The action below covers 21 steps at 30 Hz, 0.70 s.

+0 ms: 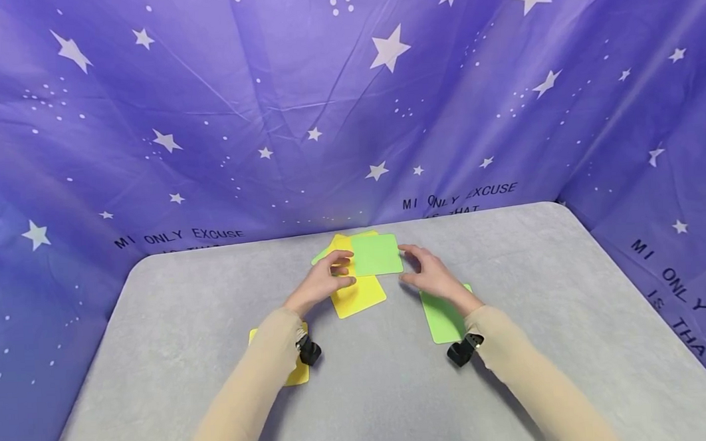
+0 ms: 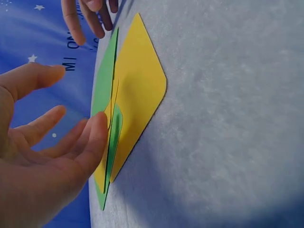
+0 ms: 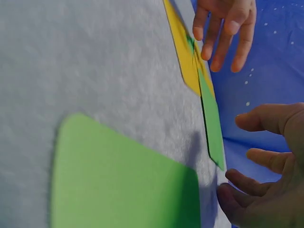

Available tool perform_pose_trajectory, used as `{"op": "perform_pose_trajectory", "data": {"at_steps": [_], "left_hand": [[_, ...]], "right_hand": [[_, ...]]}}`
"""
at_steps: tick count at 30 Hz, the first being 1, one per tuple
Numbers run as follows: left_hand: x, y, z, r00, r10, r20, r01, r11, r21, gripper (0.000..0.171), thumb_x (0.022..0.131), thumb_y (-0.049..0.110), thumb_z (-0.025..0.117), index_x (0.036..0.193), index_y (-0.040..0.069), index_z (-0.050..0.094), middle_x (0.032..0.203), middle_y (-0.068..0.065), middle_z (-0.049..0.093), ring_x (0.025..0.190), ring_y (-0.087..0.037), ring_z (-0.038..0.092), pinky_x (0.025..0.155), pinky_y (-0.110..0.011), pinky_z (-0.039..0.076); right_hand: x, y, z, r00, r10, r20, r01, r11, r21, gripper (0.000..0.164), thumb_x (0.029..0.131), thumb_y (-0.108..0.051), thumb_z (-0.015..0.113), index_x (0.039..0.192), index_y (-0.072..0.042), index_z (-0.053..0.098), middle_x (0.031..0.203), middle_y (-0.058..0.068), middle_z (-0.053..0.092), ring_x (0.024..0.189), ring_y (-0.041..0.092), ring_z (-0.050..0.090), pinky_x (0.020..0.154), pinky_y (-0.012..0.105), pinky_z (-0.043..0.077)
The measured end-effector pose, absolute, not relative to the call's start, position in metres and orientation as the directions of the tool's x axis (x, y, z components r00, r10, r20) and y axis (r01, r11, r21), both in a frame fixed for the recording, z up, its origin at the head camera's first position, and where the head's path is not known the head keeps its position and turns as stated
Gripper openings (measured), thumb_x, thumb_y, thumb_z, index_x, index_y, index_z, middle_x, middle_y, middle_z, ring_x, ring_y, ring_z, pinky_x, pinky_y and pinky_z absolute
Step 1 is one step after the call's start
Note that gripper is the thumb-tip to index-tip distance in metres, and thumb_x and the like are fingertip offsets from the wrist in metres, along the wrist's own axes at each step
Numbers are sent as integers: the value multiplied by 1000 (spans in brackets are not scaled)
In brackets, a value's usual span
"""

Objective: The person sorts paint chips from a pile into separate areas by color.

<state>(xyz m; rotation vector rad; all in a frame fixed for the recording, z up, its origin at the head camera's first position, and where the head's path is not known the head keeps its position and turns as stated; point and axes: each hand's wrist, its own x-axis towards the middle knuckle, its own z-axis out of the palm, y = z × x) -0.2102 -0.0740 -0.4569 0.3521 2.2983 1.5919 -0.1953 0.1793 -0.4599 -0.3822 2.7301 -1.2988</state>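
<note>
A pile of overlapping yellow and green cards lies near the table's far edge, with a green card on top and a yellow card jutting out in front. At the pile's left side hovers my left hand, its fingers bent loosely and apart from the thumb. My right hand is just off the top green card's right edge, fingers spread and gripping nothing. In the left wrist view, the left fingertips appear close to the cards; whether they touch is unclear. The right wrist view shows a gap between the right thumb and fingers.
Another green card lies partly beneath my right wrist. A yellow card sits under my left forearm, mostly hidden by the sleeve. Grey table extends toward me. Behind it hangs a purple-blue star-printed curtain, which also runs along both sides.
</note>
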Motion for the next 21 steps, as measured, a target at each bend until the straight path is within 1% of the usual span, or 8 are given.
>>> {"op": "perform_pose_trajectory", "data": {"at_steps": [4,7,11,15,18,21], "left_hand": [[-217,-65,-461,-929,352,-110,12,327,945,62,83,1,70,140,1,45,135,-22,48,116,-33,52,92,-42,45],[-220,-58,-465,-931,343,-128,-11,323,946,65,83,2,70,142,2,43,140,-22,44,118,-34,50,92,-42,45],[-220,-52,-468,-935,322,-148,-41,315,948,67,82,3,71,143,4,43,142,-22,43,119,-34,49,91,-42,44],[-221,-51,-470,-941,307,-143,-54,279,959,66,81,2,71,142,3,44,141,-21,43,117,-33,48,93,-42,43],[-220,-51,-471,-941,307,-140,-61,256,965,67,81,1,71,142,3,44,142,-21,43,116,-32,48,94,-41,42],[-217,-52,-471,-940,311,-138,-62,242,968,67,80,2,71,142,4,44,142,-20,43,115,-32,47,94,-41,41]], "right_hand": [[-204,179,-465,-966,-259,9,-171,610,-774,72,82,-8,67,146,2,36,143,27,40,134,41,32,110,52,24],[-207,176,-467,-964,-268,-5,-161,594,-788,77,83,-8,69,149,0,31,144,27,39,136,41,30,111,52,22],[-208,173,-469,-961,-276,-24,-138,554,-821,80,83,-7,69,151,-1,27,146,28,35,138,40,25,111,52,20],[-206,171,-469,-967,-248,-53,-79,493,-867,82,83,-6,69,152,-4,25,149,26,33,140,39,21,112,52,15],[-203,171,-468,-971,-231,-62,-49,449,-892,83,82,-5,69,152,-4,25,148,25,34,138,40,26,111,52,19],[-201,172,-468,-973,-223,-64,-33,405,-914,83,82,-4,69,152,-4,24,147,27,34,131,42,36,107,51,31]]}}
